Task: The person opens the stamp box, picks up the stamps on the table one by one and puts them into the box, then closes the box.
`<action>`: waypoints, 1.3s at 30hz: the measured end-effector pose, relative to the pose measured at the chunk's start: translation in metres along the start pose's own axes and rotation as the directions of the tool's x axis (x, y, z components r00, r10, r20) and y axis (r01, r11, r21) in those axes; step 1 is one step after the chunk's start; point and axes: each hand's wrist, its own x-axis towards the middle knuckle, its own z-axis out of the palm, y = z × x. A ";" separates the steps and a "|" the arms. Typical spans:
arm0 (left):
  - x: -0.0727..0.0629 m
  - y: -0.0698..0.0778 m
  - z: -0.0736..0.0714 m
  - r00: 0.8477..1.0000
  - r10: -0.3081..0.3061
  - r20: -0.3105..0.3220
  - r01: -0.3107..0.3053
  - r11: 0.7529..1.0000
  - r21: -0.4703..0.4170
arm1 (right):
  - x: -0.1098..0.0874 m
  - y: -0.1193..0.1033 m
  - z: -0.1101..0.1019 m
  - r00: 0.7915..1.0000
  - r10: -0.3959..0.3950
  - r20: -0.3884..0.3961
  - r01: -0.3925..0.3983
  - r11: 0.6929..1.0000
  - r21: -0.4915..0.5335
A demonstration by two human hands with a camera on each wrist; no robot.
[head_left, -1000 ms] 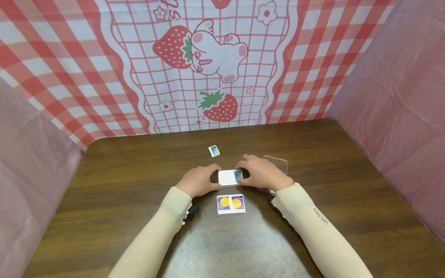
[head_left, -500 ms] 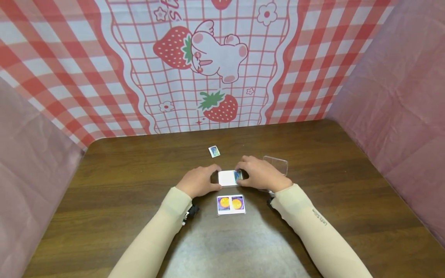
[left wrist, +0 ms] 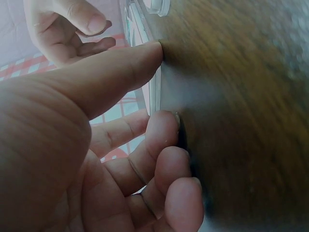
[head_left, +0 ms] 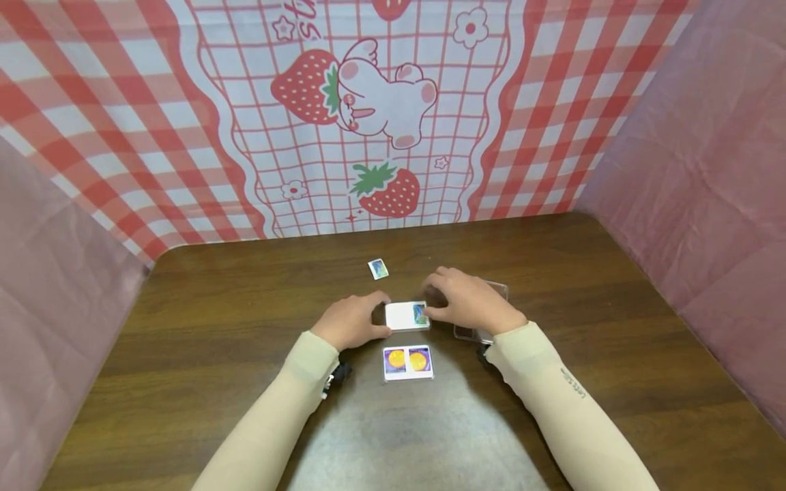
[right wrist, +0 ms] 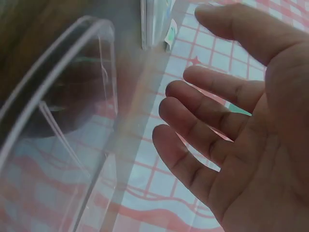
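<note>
A flat white rectangular case [head_left: 399, 316] lies on the table, with a small blue-green picture card [head_left: 420, 314] at its right end. My left hand [head_left: 348, 320] holds the case's left end between thumb and fingers; the left wrist view shows the thumb [left wrist: 140, 60] and fingertips along its thin edge [left wrist: 155, 92]. Just off the other end is my right hand [head_left: 469, 300], fingers loosely bent, nothing in it. In the right wrist view its fingers [right wrist: 193, 108] hang apart from the case [right wrist: 152, 24]. Partly under this hand lies a clear plastic box [head_left: 464, 333].
Nearer me is a second white case [head_left: 408, 375] bearing two purple pictures with orange-yellow circles. A loose blue-green card [head_left: 378, 269] lies farther back on the brown wooden table [head_left: 245, 286]. Behind it hangs a red-and-white checked cloth [head_left: 141, 116]; pink cloth [head_left: 669, 177] lines the sides.
My right hand has let go of the case's right end and drawn slightly away to the right, uncovering the small picture card. The left hand has stayed in place.
</note>
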 end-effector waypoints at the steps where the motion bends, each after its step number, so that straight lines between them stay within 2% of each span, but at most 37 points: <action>1: 0.000 0.000 0.000 1.000 -0.001 0.001 0.001 1.000 0.001 | 0.000 0.001 -0.001 1.000 0.010 -0.006 -0.010 1.000 -0.001; 7: 0.000 0.000 0.000 1.000 -0.001 0.005 0.001 1.000 0.005 | 0.001 0.005 -0.005 0.998 0.046 -0.038 -0.046 0.999 -0.013; 16: 0.000 0.000 0.000 1.000 0.001 0.004 -0.001 1.000 0.001 | 0.001 0.009 -0.004 0.998 0.025 -0.050 -0.026 0.999 -0.022; 39: -0.003 -0.001 -0.001 1.000 0.001 0.001 -0.001 1.000 -0.012 | -0.003 0.011 -0.013 0.997 0.053 -0.059 -0.052 0.998 0.026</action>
